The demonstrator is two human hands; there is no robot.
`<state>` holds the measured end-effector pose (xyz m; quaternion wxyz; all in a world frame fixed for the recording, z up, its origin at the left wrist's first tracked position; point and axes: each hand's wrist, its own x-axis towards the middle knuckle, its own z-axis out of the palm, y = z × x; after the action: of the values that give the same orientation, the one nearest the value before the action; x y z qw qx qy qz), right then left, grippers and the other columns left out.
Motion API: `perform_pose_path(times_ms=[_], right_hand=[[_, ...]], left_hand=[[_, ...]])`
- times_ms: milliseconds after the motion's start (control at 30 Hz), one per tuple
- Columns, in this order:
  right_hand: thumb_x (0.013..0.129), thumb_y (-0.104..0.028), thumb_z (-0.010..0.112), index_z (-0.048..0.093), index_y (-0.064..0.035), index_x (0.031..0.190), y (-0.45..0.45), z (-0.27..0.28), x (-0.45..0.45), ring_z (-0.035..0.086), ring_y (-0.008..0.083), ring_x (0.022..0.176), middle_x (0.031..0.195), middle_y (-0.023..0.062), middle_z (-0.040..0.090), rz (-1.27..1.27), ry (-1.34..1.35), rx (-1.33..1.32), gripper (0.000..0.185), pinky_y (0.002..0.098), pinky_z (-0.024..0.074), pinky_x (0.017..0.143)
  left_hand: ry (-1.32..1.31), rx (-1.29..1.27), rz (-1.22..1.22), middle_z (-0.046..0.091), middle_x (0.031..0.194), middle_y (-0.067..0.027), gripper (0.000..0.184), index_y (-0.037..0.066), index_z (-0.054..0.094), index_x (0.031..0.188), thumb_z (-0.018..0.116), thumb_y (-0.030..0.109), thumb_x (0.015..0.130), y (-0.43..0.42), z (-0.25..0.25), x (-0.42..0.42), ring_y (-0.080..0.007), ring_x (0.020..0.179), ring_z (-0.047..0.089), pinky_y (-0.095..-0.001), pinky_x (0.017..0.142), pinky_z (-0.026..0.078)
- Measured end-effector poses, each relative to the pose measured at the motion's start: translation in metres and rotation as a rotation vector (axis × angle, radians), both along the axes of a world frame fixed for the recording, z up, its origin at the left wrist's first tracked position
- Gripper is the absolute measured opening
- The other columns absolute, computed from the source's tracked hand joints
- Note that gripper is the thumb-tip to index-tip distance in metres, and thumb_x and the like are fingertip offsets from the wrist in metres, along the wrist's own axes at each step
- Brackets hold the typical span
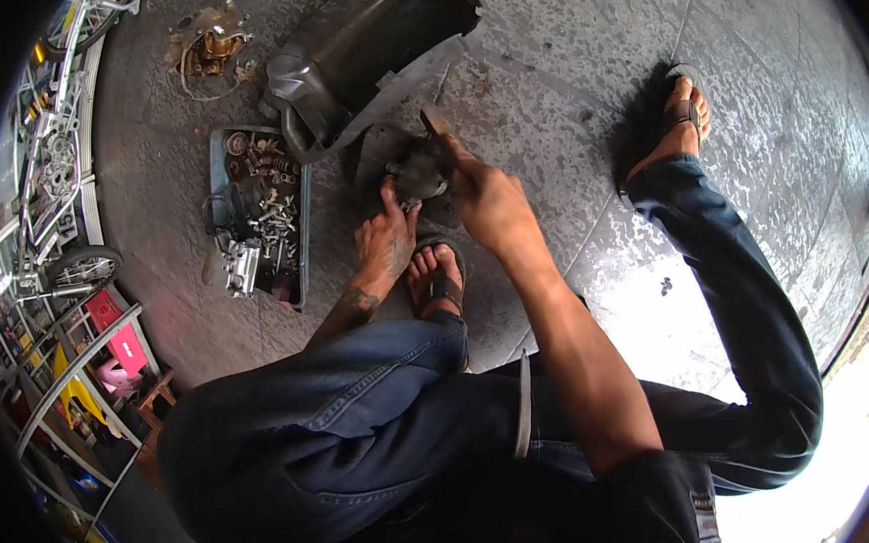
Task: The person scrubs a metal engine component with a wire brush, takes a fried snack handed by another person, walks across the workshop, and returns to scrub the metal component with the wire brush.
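A dark, greasy metal part, rounded like an engine piece, sits low over the floor in front of my foot. My left hand grips its near edge, with the index finger laid along its side. Closed around a flat, dark brown tool, my right hand is at the part's right side. The tool's end sticks out beyond the fingers; its exact kind is unclear. Shadow hides much of the part's underside and far side.
Left of my hands is a blue-grey tray of bolts, springs and metal parts. A large black curved cover lies ahead. A brownish metal part lies far left. My sandalled foot is close by. Shelving lines the left.
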<state>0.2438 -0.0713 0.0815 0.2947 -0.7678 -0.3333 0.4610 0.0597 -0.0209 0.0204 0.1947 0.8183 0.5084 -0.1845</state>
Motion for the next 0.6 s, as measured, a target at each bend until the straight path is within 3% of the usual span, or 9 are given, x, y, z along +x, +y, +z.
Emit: perform_pose_path(times_ms=[233,367,400,433,500,567,600], right_hand=[[0.077,-0.003,0.052,0.040,-0.0165,0.139,-0.044,0.002,-0.015,0.061,0.0441,0.083,0.085,0.0298,0.060,-0.001,-0.085,0.136,0.064,0.0497,0.0488,0.078],[0.078,-0.003,0.051,0.037,-0.0206,0.141,-0.016,-0.010,-0.020,0.063,0.0428,0.076,0.081,0.0268,0.063,0.099,-0.200,0.034,0.067,0.0488,0.0508,0.074],[0.088,-0.009,0.048,0.045,-0.0165,0.135,-0.029,-0.003,-0.020,0.061,0.0436,0.072,0.078,0.0290,0.059,0.102,-0.240,0.062,0.048,0.0513,0.0482,0.068],[0.088,-0.009,0.048,0.045,-0.0165,0.135,-0.038,0.000,-0.019,0.061,0.0436,0.072,0.078,0.0290,0.059,0.114,-0.252,0.075,0.048,0.0513,0.0482,0.068],[0.083,-0.007,0.050,0.035,-0.0250,0.142,-0.055,0.002,-0.016,0.065,0.0416,0.075,0.081,0.0277,0.063,0.203,-0.278,0.012,0.063,0.0513,0.0518,0.070],[0.085,-0.008,0.051,0.045,-0.0175,0.135,-0.051,-0.013,-0.004,0.063,0.0406,0.068,0.075,0.0256,0.062,0.286,-0.377,-0.121,0.051,0.0481,0.0521,0.065],[0.086,-0.006,0.049,0.046,-0.0157,0.134,-0.055,-0.010,0.011,0.062,0.0409,0.067,0.076,0.0258,0.061,0.248,-0.420,-0.055,0.049,0.0476,0.0507,0.062]], left_hand=[[-0.019,0.004,0.002,0.064,0.077,-0.0266,0.060,0.011,0.017,0.140,0.046,0.038,0.095,0.001,0.000,0.000,-0.0483,0.075,0.061,-0.0553,0.071,0.046],[-0.051,0.023,0.006,0.064,0.077,-0.0264,0.060,0.010,0.018,0.139,0.045,0.038,0.095,0.002,0.002,-0.001,-0.0481,0.075,0.061,-0.0558,0.072,0.045],[-0.047,0.013,0.000,0.064,0.077,-0.0262,0.060,0.009,0.018,0.139,0.046,0.037,0.095,0.001,0.001,-0.003,-0.0477,0.076,0.062,-0.0556,0.071,0.046],[-0.048,0.006,-0.006,0.064,0.077,-0.0260,0.060,0.009,0.018,0.139,0.046,0.037,0.095,0.002,0.000,-0.002,-0.0473,0.076,0.062,-0.0553,0.070,0.046],[-0.078,0.013,0.003,0.064,0.076,-0.0252,0.061,0.008,0.017,0.139,0.047,0.036,0.094,0.002,-0.001,-0.003,-0.0465,0.075,0.062,-0.0549,0.070,0.046],[-0.076,0.010,-0.011,0.065,0.078,-0.0262,0.059,0.010,0.020,0.139,0.046,0.037,0.094,0.002,0.000,-0.004,-0.0470,0.077,0.062,-0.0553,0.069,0.046],[-0.080,0.007,-0.010,0.065,0.078,-0.0262,0.059,0.010,0.020,0.139,0.046,0.037,0.094,-0.001,0.002,-0.006,-0.0470,0.077,0.062,-0.0553,0.069,0.046]])
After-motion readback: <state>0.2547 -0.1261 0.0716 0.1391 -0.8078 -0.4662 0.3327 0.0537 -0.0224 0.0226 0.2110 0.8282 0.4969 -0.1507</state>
